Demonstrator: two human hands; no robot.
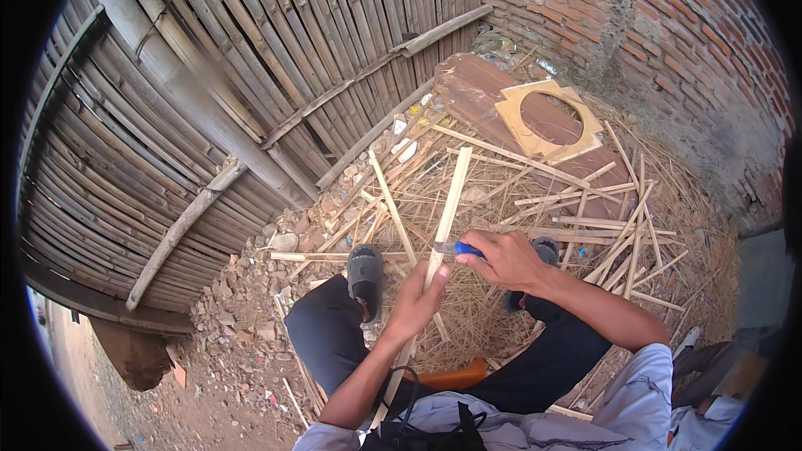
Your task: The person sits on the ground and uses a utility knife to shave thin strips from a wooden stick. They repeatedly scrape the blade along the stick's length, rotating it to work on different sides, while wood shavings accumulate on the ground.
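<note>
Left hand [418,301]: closed round a pale wooden strip [452,196], thumb along its right side. The strip stands tilted, its far end leaning slightly right; its near part runs below the hand toward the person's lap, in the middle of the scene between the knees.

Right hand [508,259]: fingers clenched on the blue handle of a knife [468,249]. The blade points left and lies against the strip, just beyond the left hand. Depth of any cut: cannot tell.

Ground: a loose strip [389,202] lies just left of the held one, slanting across straw [493,330] and debris. To the right, a scatter of cut strips [631,242] lies crossed over more straw. At far right, a pale panel with a round hole [520,129] rests on a brown board [468,88].

Person: dark shoes [365,278] planted left and right of the work; an orange object [455,377] shows near, between the thighs, mostly covered.

Surroundings: bamboo fence [334,42] on the left, brick wall [555,4] far right.
</note>
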